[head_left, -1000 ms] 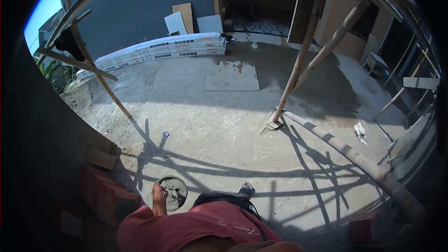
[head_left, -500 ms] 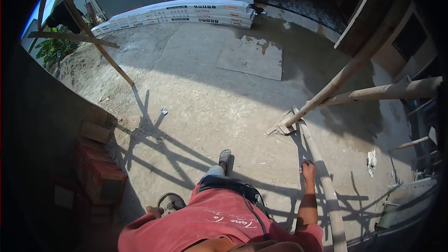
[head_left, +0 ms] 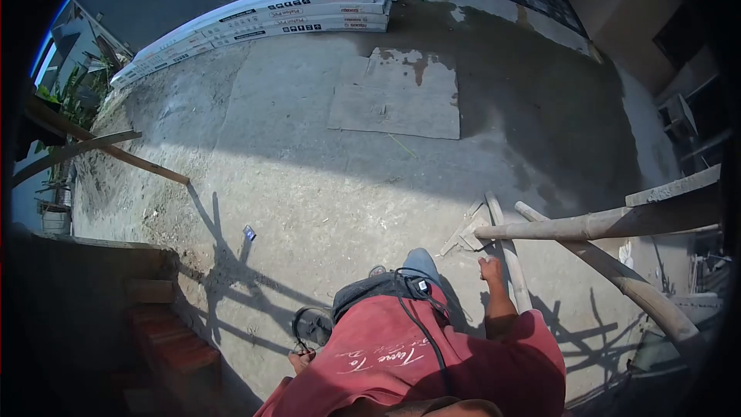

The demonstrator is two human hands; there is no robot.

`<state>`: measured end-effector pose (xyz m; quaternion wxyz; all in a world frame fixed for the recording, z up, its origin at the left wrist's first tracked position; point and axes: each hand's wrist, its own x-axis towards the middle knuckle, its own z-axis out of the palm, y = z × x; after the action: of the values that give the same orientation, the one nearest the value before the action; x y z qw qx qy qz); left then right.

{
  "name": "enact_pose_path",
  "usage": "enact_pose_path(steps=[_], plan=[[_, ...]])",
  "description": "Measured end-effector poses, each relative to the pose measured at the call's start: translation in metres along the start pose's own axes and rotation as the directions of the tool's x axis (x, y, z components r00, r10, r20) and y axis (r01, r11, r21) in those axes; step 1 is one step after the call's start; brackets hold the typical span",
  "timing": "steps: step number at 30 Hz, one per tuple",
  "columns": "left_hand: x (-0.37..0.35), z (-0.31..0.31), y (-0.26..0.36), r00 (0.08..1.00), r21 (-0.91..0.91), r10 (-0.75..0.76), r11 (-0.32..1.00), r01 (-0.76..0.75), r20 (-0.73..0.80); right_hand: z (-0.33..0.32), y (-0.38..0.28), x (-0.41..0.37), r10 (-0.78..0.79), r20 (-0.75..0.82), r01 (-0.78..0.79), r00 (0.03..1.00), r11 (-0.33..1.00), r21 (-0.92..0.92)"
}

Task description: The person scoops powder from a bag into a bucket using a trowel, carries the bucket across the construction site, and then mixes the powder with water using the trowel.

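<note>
Red cloth, the person's shirt [head_left: 482,351], filled the foreground from where I stood. The left hand [head_left: 301,359] was closed on the near edge of a dark bucket [head_left: 314,328], just beside the waist. The right hand [head_left: 490,268] reached forward near a bamboo pole [head_left: 510,261], fingers curled; I couldn't tell whether they gripped anything.

The bucket [head_left: 313,329] I carry seems matt plastic or rubber, though shadow obscures it; my shirt [head_left: 417,351] is matt cloth, the ground [head_left: 309,205] rough concrete, the pole [head_left: 563,228] smooth bamboo.
</note>
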<state>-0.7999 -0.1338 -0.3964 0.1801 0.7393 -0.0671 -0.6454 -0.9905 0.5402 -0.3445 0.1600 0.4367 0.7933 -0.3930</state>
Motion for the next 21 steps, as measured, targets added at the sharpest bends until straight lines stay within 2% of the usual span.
enact_pose_path(steps=[2,4,5,7,8,10,11,12,13,14,15,17,18,20,21], plan=[[-0.011,0.059,-0.037,1.0,0.017,-0.02,1.0,0.02,0.022,-0.004,-0.029,0.059,-0.042,-0.009,0.043,0.999,0.996,0.075],[-0.053,0.136,-0.085,0.983,0.098,0.009,0.995,-0.027,0.182,0.008,-0.026,0.166,-0.283,-0.107,0.285,0.953,0.959,0.005],[-0.09,0.182,-0.116,0.998,0.054,0.025,0.998,-0.028,0.055,0.001,-0.041,0.197,-0.268,-0.135,0.273,0.954,0.962,0.019],[-0.097,0.243,-0.174,0.973,0.16,0.079,0.98,-0.115,0.219,-0.019,-0.091,0.264,-0.004,-0.011,0.002,1.0,0.978,-0.207],[-0.101,0.27,-0.196,0.968,0.181,0.078,0.976,-0.123,0.239,-0.02,-0.09,0.3,-0.109,-0.072,0.086,0.991,0.959,-0.272],[-0.09,0.354,-0.238,0.992,0.235,0.038,0.97,-0.066,0.122,-0.045,-0.1,0.347,-0.099,-0.162,0.063,0.982,0.974,-0.217],[-0.098,0.399,-0.254,0.945,0.385,-0.133,0.923,0.009,0.297,-0.059,-0.098,0.358,-0.081,-0.226,0.035,0.971,0.979,-0.201],[-0.102,0.426,-0.266,0.831,0.553,-0.307,0.833,-0.001,0.464,-0.096,-0.121,0.35,-0.028,-0.342,-0.016,0.939,0.992,-0.125],[-0.106,0.446,-0.277,0.671,0.667,-0.45,0.739,-0.092,0.59,-0.133,-0.12,0.35,-0.004,-0.37,-0.045,0.929,0.991,-0.125],[-0.114,0.484,-0.306,0.959,0.523,0.033,0.833,-0.182,0.281,-0.168,-0.12,0.36,0.111,-0.264,-0.138,0.958,0.986,-0.088],[-0.123,0.518,-0.341,0.958,0.547,0.043,0.813,-0.199,0.285,-0.198,-0.118,0.373,0.221,-0.155,-0.23,0.963,0.972,-0.044],[-0.154,0.59,-0.413,0.943,0.614,0.056,0.746,-0.257,0.327,-0.222,-0.051,0.414,0.257,-0.201,-0.234,0.945,0.963,0.131],[-0.164,0.626,-0.45,0.933,0.651,0.055,0.702,-0.29,0.357,-0.254,-0.07,0.399,0.3,-0.243,-0.259,0.922,0.948,0.187],[-0.185,0.687,-0.52,0.914,0.718,0.038,0.605,-0.344,0.405,-0.301,-0.101,0.348,0.501,-0.287,-0.241,0.816,0.747,0.62],[-0.194,0.709,-0.559,0.906,0.748,0.029,0.554,-0.366,0.422,-0.308,-0.082,0.354,0.498,-0.299,-0.203,0.814,0.727,0.656]])
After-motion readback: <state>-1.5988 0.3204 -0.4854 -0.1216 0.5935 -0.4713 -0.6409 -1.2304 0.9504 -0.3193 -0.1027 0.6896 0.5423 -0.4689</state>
